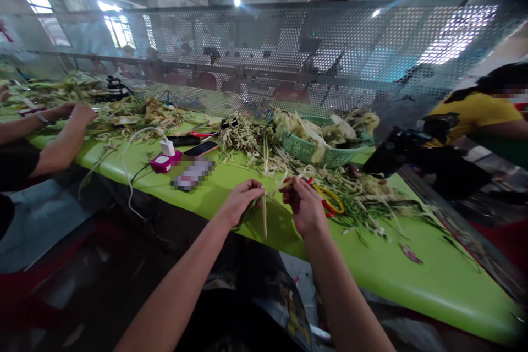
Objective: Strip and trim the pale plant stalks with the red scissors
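My left hand (244,201) is closed, its thumb and fingers pinching a pale, dry strip of husk (265,217) that hangs down past the table edge. Facing it, my right hand (306,204) pinches the other end of the same pale fibre, which spans the small gap between both hands. Some darker leafy material shows under the left fingers. Just behind the right hand lies a tool with red and yellow loop handles (333,199), partly hidden by that hand. Green and pale trimmings (367,203) spread beside it.
A green plastic basket (313,148) of husks stands behind my hands on the green table (437,280). To the left are a phone (201,148), a magenta power socket (161,161) and a white cable. A co-worker's arms (61,126) work far left; a person in yellow (480,115) sits right.
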Motion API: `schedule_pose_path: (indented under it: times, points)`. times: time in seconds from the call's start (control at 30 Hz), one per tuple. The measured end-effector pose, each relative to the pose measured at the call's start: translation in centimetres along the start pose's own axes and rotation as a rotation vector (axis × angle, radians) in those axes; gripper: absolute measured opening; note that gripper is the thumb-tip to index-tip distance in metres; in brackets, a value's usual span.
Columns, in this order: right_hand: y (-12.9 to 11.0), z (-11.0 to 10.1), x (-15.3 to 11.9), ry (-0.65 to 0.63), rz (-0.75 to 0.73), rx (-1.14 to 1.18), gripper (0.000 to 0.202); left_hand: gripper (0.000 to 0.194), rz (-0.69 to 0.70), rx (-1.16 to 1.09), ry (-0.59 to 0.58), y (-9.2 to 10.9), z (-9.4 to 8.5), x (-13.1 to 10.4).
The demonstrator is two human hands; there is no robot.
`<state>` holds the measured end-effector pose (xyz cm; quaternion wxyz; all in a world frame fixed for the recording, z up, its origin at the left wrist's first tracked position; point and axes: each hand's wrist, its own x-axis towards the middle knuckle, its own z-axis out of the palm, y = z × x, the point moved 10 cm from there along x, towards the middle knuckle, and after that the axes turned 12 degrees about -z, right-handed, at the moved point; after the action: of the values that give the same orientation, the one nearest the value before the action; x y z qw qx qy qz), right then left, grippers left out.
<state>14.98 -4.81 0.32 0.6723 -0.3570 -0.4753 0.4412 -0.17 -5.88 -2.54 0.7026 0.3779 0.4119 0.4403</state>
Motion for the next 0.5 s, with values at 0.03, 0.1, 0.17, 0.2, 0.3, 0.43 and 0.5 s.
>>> schedule_pose_path:
  times: [0.03,0.1,0.17,0.2,0.3,0.43,0.5]
  points:
    - [-0.1,-0.1,0.0,0.006,-0.004,0.003,0.029,0.025,0.008,-0.022,0.005,0.0,-0.1,0.0]
    - [-0.2,0.0,0.0,-0.009,-0.011,-0.025,0.031,0.028,0.057,-0.033,0.0,0.4,-0.2,0.0]
    - [-0.1,0.5,-0.1,-0.058,-0.008,-0.053,0.033,0.031,0.114,-0.004,-0.039,0.9,0.1,-0.2]
    - [-0.2,0.7,-0.1,-0.08,-0.01,-0.051,0.034,0.033,0.135,0.012,-0.061,1.1,0.3,-0.3]
    - [-0.5,1.1,-0.1,-0.113,-0.025,-0.009,0.035,0.036,0.141,0.038,-0.096,1.4,0.6,-0.5]
    - [-0.5,1.9,-0.5,-0.188,0.007,-0.033,0.041,0.028,0.103,0.012,-0.085,1.2,0.3,-0.5]
    - [-0.2,2.2,-0.7,-0.229,0.039,-0.064,0.042,0.025,0.1,-0.027,-0.077,1.2,0.0,-0.4]
